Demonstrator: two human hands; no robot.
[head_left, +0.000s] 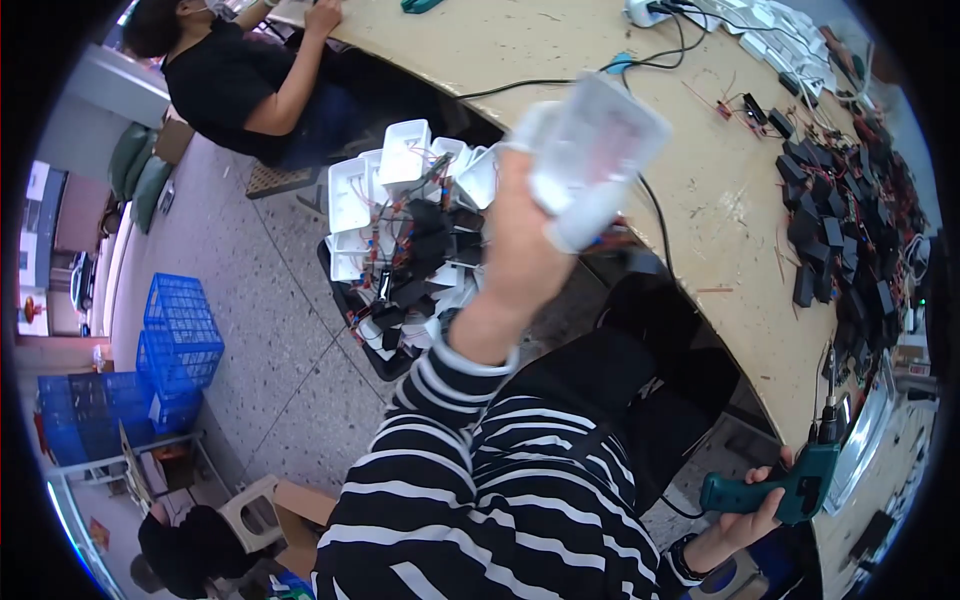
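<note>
My left hand (528,235) is raised over the table's near edge, its fingers wrapped round a white plastic housing (608,140). That housing is an open, box-like shell, smeared by motion, and the fingertips are hidden behind it. At the lower right, my right hand (742,528) grips a green power drill (800,488) by its handle. The drill's long thin bit (830,375) points away from me, beside the table's edge. Left of my left forearm, a dark crate (338,295) is heaped with more white housings (350,190), black blocks and coloured wires.
The worn beige table (735,235) curves along the right, with a pile of black wired blocks (825,225) and a black cable (655,205) on it. White parts (785,45) lie at the back. Blue crates (180,330) stand at left. A person (240,90) sits far left, another behind.
</note>
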